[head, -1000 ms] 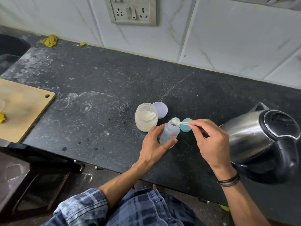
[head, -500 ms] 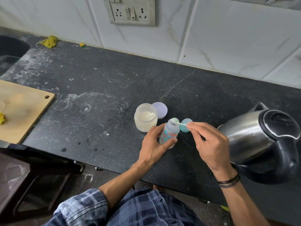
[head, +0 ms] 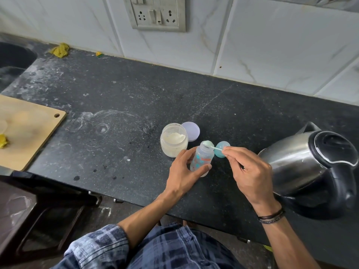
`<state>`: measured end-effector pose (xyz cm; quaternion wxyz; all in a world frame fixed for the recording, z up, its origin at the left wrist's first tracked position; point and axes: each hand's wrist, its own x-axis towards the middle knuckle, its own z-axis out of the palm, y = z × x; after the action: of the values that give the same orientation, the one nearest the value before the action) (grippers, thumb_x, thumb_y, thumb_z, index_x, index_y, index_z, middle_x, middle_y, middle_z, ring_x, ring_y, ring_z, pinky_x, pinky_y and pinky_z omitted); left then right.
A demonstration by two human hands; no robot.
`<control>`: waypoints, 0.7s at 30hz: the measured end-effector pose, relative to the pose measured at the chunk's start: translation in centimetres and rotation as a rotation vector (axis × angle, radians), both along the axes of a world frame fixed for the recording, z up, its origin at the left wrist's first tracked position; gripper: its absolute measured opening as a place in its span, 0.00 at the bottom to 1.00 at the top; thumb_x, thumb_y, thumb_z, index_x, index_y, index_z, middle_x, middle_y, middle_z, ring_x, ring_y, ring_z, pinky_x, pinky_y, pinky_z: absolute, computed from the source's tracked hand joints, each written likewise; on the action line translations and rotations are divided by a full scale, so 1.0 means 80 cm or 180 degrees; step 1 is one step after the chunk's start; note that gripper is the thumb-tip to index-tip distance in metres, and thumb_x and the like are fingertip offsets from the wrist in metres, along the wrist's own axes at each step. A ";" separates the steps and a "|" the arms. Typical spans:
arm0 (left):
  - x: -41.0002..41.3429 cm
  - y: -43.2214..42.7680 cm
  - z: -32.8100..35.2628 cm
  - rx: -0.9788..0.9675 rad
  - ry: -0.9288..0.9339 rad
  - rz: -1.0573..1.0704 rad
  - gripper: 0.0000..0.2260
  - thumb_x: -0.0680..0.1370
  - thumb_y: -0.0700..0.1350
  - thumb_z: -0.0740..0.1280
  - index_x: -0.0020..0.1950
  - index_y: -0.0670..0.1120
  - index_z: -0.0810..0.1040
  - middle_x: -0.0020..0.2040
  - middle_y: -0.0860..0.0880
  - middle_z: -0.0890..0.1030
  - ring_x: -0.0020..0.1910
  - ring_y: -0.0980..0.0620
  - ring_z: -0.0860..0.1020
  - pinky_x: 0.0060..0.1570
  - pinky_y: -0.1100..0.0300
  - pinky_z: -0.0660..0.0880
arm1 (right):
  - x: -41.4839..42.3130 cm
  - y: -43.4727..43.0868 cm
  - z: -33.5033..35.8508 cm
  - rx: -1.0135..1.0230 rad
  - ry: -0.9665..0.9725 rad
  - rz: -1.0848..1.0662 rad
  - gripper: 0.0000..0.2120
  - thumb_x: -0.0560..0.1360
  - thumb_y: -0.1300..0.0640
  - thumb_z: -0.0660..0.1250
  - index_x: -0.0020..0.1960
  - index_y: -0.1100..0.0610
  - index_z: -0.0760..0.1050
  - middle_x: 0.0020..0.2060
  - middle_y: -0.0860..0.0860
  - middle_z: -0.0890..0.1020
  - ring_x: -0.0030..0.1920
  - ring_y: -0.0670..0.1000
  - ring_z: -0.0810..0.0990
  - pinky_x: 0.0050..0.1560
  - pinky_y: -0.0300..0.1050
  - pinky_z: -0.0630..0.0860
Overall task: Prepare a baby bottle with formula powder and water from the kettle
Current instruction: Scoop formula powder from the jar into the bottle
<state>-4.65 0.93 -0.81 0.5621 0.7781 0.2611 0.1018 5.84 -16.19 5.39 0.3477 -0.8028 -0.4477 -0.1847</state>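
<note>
clear plastic, so we judge the baby bottle light, stiff and easy to tip; it stands near the worktop's front edge, our left hand wrapped round its body, the right place to hold. our right hand pinches the scoop handle over its mouth, beside the powder jar

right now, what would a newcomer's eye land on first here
Near the black counter's front edge, the left hand steadies a small clear printed baby bottle while the right hand tips a pale green plastic scoop over its mouth. A shiny steel kettle with a black lid looms at right.
</note>
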 end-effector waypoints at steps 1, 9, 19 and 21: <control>0.000 0.000 0.001 -0.0005 -0.0011 0.0007 0.29 0.72 0.62 0.75 0.71 0.58 0.75 0.64 0.59 0.78 0.60 0.61 0.78 0.62 0.60 0.77 | 0.000 0.000 0.000 -0.0004 0.0001 0.0001 0.10 0.74 0.69 0.77 0.55 0.64 0.86 0.51 0.56 0.88 0.49 0.54 0.88 0.47 0.49 0.86; -0.002 -0.002 0.004 0.0001 0.0008 0.0012 0.30 0.70 0.65 0.74 0.70 0.60 0.75 0.62 0.61 0.77 0.60 0.64 0.77 0.62 0.61 0.77 | -0.003 0.000 0.001 -0.0054 -0.0064 -0.0014 0.09 0.74 0.69 0.77 0.54 0.64 0.86 0.51 0.56 0.88 0.49 0.54 0.88 0.50 0.45 0.85; -0.002 -0.002 0.007 -0.0019 0.0098 0.0029 0.28 0.74 0.57 0.77 0.73 0.54 0.75 0.64 0.56 0.78 0.62 0.56 0.78 0.66 0.53 0.77 | -0.002 -0.003 0.001 -0.0052 -0.0124 -0.0005 0.08 0.75 0.70 0.76 0.54 0.64 0.87 0.51 0.56 0.88 0.48 0.55 0.88 0.48 0.49 0.85; -0.002 -0.002 0.007 0.0001 0.0120 0.0040 0.29 0.74 0.57 0.77 0.73 0.54 0.75 0.63 0.56 0.78 0.62 0.56 0.78 0.66 0.53 0.77 | 0.000 -0.003 0.001 -0.0068 -0.0107 0.0013 0.09 0.74 0.70 0.77 0.54 0.64 0.87 0.51 0.56 0.88 0.48 0.55 0.88 0.47 0.50 0.85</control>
<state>-4.79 0.76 -0.27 0.5564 0.7783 0.2765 0.0907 5.81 -16.39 5.49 0.3318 -0.8024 -0.4571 -0.1927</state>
